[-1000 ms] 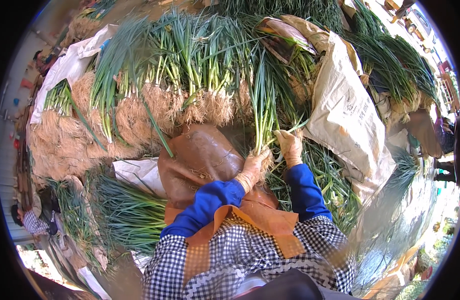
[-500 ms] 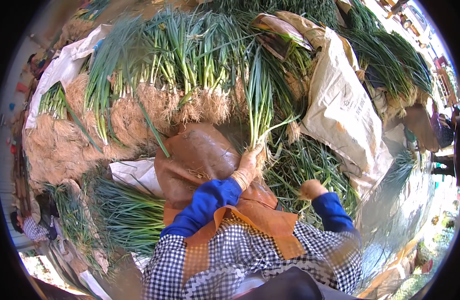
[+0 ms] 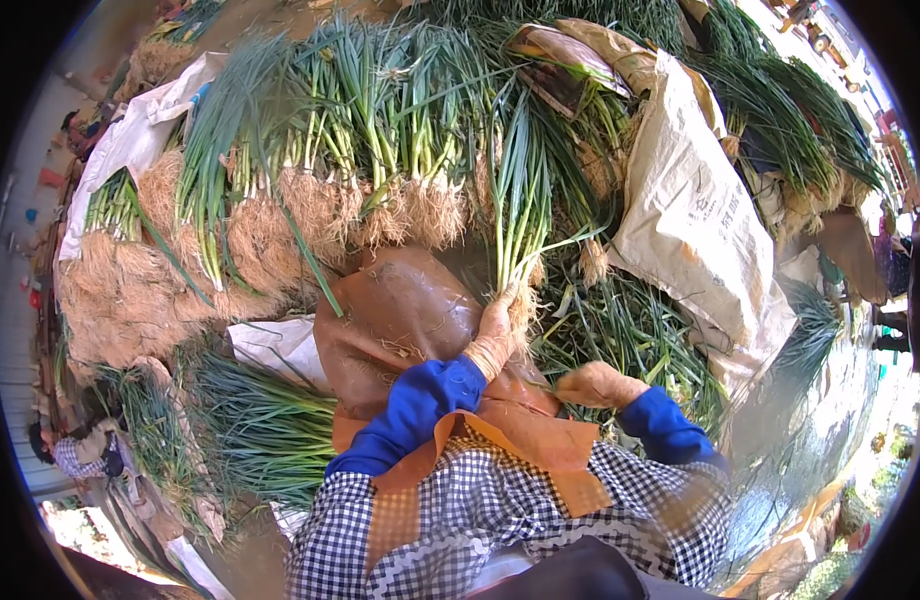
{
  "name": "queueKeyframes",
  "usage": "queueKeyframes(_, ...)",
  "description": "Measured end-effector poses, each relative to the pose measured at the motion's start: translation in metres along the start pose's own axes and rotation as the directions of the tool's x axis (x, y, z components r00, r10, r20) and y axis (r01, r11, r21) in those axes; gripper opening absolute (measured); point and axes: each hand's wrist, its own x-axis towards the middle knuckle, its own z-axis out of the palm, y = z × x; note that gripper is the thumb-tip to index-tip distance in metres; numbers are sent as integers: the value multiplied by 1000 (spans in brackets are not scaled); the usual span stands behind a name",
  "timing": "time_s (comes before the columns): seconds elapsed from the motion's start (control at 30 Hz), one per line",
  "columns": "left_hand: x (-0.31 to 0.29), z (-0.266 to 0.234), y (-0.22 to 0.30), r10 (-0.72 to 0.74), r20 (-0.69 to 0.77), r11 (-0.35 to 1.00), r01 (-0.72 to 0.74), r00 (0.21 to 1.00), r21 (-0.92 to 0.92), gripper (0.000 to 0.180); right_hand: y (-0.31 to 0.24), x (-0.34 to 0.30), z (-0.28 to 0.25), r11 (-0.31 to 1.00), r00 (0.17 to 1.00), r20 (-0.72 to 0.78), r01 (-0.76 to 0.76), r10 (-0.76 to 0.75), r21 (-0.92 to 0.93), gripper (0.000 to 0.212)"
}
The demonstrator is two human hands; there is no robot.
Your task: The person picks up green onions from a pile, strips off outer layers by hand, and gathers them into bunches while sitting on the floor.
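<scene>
My left hand [image 3: 495,330] is closed around the lower end of a bunch of green onions [image 3: 520,215]. Its long flat leaves point away from me, and pale roots hang beside my fingers. Below and to the right, my right hand [image 3: 598,385] has its fingers curled together over the edge of my brown apron [image 3: 395,300]. Whether anything is pinched in it is hidden. Loose green leaves [image 3: 620,330] lie heaped just beyond this hand.
A long row of rooted green onions [image 3: 320,190] spreads across the far left. To the right lies a pale woven sack [image 3: 695,220]. More green stalks [image 3: 265,430] lie at my left beside a white sheet [image 3: 280,350]. Another person [image 3: 85,455] is at the left edge.
My right hand has moved left, from over the leaf heap toward the apron's edge. My left hand keeps its hold on the bunch, almost in place.
</scene>
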Motion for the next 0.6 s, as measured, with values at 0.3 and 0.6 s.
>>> queueKeyframes(0.3, -10, 25, 2, -211, 31, 967, 204, 977, 152, 23, 120, 105, -44, 870, 580, -706, -12, 406, 492, 39)
queueKeyframes(0.6, -13, 12, 8, -14, 72, 959, -7, 997, 285, 21, 98, 168, -108, 769, 535, -615, -609, 579, 194, 69)
